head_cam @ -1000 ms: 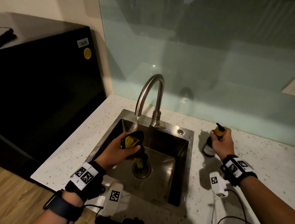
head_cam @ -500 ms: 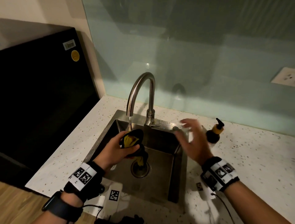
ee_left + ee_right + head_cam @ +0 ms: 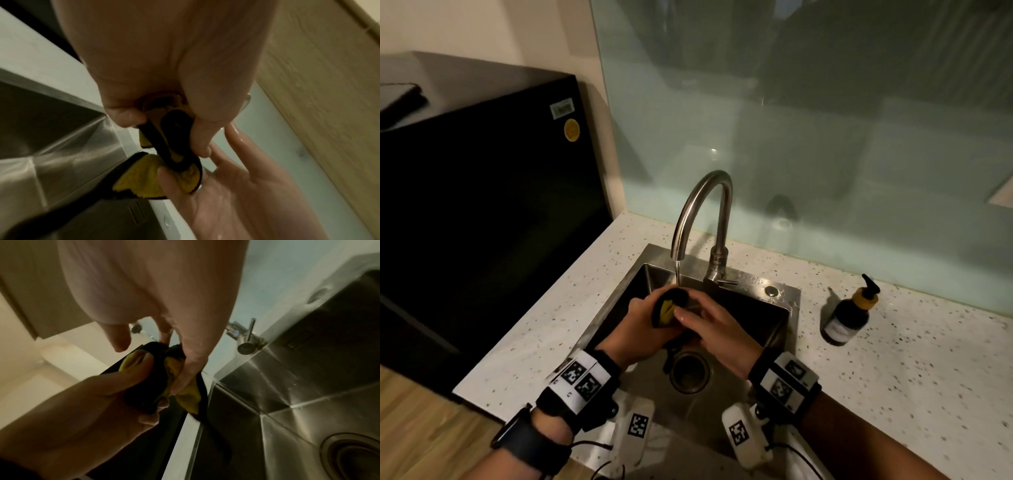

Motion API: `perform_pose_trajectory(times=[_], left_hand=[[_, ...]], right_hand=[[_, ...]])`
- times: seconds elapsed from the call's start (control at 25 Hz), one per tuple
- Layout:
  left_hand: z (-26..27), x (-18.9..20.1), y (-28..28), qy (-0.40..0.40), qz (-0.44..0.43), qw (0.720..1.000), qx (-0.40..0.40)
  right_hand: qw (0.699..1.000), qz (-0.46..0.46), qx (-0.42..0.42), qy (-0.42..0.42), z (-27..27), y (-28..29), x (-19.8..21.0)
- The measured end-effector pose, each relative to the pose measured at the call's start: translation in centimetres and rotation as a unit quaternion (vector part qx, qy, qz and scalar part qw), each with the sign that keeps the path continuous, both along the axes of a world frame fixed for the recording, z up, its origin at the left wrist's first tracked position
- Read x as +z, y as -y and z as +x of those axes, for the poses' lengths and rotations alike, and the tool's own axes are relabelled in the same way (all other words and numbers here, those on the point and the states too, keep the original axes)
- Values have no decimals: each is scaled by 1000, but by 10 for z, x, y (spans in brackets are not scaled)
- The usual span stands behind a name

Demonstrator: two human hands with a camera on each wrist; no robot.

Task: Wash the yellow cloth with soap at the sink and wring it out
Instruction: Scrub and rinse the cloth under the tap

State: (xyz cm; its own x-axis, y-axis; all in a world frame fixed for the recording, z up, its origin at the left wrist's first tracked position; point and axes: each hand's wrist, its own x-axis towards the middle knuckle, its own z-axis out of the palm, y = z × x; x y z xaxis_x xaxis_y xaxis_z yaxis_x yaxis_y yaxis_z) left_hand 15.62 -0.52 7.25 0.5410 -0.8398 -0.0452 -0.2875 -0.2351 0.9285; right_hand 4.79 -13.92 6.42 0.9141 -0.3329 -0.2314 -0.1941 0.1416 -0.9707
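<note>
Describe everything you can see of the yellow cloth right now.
The yellow cloth is bunched into a small wad, yellow with a dark border, soft and fuzzy on its face, apparently wet. It sits over the sink basin, just under the running stream from the tap. The left hand grips it, and the right hand pinches its other side. A tail hangs below.

a small home kitchen

a steel sink (image 3: 784, 301) with a gooseneck tap (image 3: 709, 219) sits in a speckled stone counter (image 3: 893, 359), backed by a pale green glass splashback (image 3: 825, 137); a pump soap bottle (image 3: 849, 315) and a black fridge (image 3: 482, 188) stand beside it.
</note>
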Motion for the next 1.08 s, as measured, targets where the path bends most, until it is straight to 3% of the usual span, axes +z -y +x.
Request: perform_pose_trajectory(times=[0.12,0.2,0.28,0.32,0.56,0.68,0.84,0.96,1.08], left_hand=[[3,-3,-2,-13,70,997,-4],[4,-1,-3,-132,19,991,21],[-1,9,-2,-281,-20,957,64],[-3,12,-2,-310,-25,947,76],[-12,23,9,-313,-30,948,48],[-15,18,17,-272,-40,958,83],[-12,11,24,-254,-83,959,100],[-8,9,26,-258,-95,955,112],[-9,12,28,-256,-76,959,96]], right_hand=[[994,-91,-56,8,5,-1,0],[984,-158,-82,19,7,5,0],[979,-179,-85,37,9,8,-1],[979,-179,-86,47,9,8,-1],[957,-270,-93,51,7,14,-1],[945,-308,-96,52,7,16,-5],[974,-216,12,62,2,21,-2],[975,-203,71,48,-2,19,-9],[963,-266,-24,45,1,15,-14]])
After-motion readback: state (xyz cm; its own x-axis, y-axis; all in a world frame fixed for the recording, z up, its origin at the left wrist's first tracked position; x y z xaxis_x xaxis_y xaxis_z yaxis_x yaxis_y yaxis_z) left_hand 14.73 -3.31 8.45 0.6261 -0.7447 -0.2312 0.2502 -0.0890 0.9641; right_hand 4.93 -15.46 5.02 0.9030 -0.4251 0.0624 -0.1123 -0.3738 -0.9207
